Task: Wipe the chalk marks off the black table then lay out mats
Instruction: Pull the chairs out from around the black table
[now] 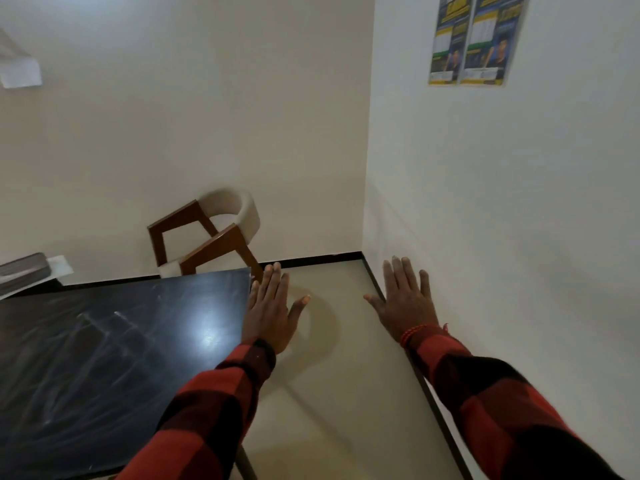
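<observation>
Spreading flat, the fingers of the left hand (268, 311) and right hand (405, 301) hold nothing, hovering beside the black table (104, 358). Chalk marks (114, 327) still streak it. Fetching a cloth first seems wise; what may be mats (22, 273) lie beyond its far edge.

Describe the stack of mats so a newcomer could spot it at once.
Start at the black table, whose top carries smeared chalk marks. Follow its far edge to the left border of the view: there lies a flat grey stack, apparently the mats, beside a white sheet. Unlike the wooden chair nearby, it is low, dark and layered.
</observation>
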